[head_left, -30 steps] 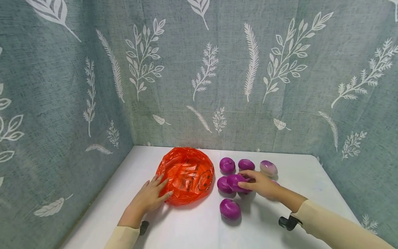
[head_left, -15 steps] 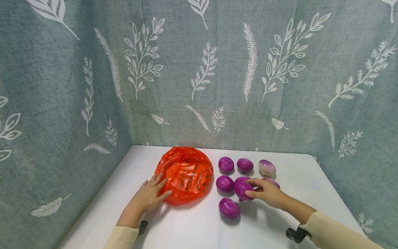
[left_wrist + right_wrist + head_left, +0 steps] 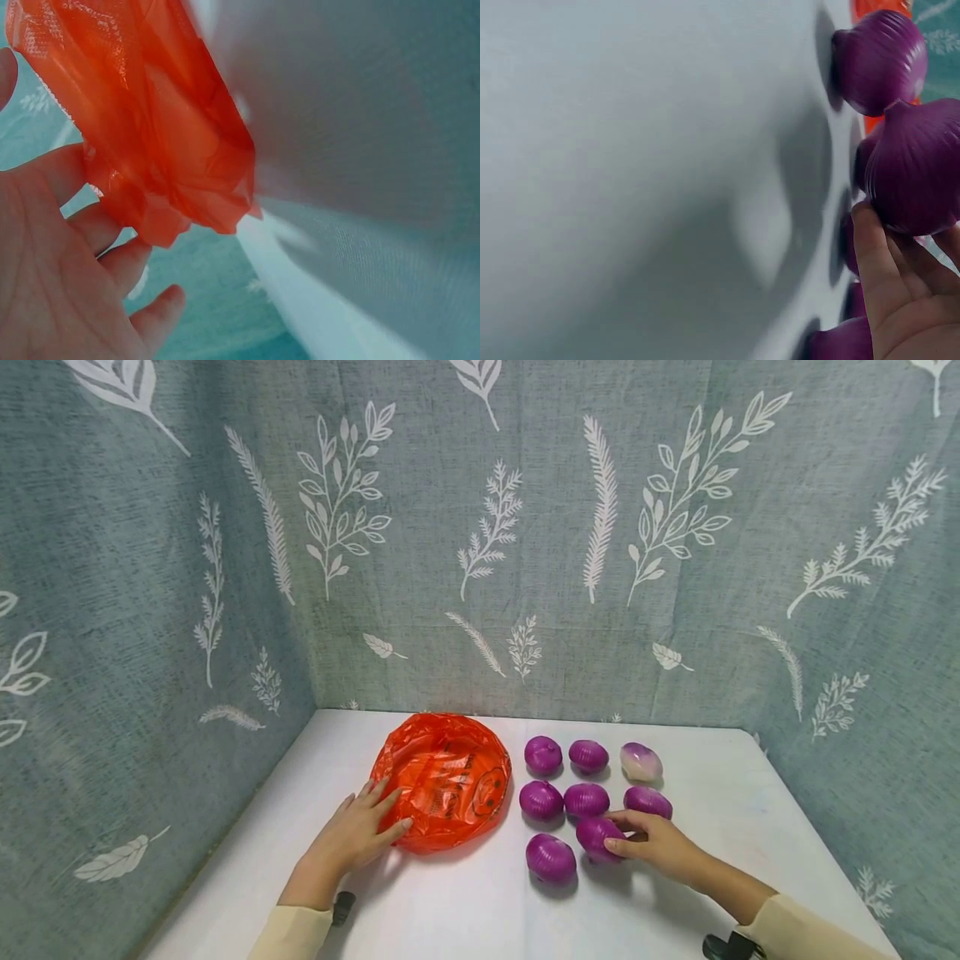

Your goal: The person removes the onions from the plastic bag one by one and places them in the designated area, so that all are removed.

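My right hand [image 3: 663, 847] pinches a purple onion [image 3: 596, 838] between thumb and fingers, close over the table. In the right wrist view this onion [image 3: 919, 169] sits at the fingertips, with a shadow on the white surface. Just left of it lies another purple onion [image 3: 551, 860]. At the left, a red-orange plastic bag [image 3: 450, 777] stands with its mouth spread wide in a round shape, dark print and a smiley inside. My left hand [image 3: 356, 839] rests at its near left side, fingers extended. The left wrist view shows these fingers behind the crinkled bag wall [image 3: 169, 127].
Behind the held onion is a row of purple onions [image 3: 542, 801], and behind that another row with a pale purple-and-white onion [image 3: 641, 762] at its right end. The white table [image 3: 465, 910] is bordered at the back and sides by grey-green leaf-print cloth [image 3: 435, 668].
My right hand has brought the onion from the middle row toward the front, lowering it beside the front onion. The middle-row onions now show more fully. My left hand stays at the bag.
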The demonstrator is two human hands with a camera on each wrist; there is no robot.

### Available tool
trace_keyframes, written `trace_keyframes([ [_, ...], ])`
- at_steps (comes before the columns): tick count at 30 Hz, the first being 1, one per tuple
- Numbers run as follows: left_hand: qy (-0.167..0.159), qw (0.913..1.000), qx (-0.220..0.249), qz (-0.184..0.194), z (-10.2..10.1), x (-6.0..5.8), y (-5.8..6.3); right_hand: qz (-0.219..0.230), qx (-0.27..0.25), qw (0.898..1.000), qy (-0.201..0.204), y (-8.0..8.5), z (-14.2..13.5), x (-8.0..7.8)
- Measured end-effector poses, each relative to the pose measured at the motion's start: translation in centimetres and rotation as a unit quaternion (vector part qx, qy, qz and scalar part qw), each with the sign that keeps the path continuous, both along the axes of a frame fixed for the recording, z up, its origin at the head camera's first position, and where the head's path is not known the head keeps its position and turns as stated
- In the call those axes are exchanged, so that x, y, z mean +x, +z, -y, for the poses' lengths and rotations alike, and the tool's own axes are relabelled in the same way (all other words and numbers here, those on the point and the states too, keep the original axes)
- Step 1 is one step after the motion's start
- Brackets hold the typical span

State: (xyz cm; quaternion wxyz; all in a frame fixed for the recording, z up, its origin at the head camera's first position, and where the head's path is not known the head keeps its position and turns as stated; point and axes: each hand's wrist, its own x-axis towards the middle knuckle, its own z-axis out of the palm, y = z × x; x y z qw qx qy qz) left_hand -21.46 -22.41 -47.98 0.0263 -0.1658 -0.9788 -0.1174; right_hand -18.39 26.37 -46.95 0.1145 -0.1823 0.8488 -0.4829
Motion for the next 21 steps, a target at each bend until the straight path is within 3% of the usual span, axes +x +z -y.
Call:
trace_keyframes([
  [8,-0.001,1.0000,-0.003,0.000,-0.1,0.0,0.0,0.030,-0.004,1.000,-0.001,-1.4,-0.5,0.6],
  [15,-0.007,0.9999,-0.006,-0.007,0.1,-0.1,-0.3,0.030,-0.022,0.999,0.008,-1.9,-0.4,1.2],
  [21,-0.004,1.0000,-0.003,0.005,-0.1,-0.3,-0.3,0.013,-0.005,1.000,0.011,-1.9,-0.3,1.3],
])
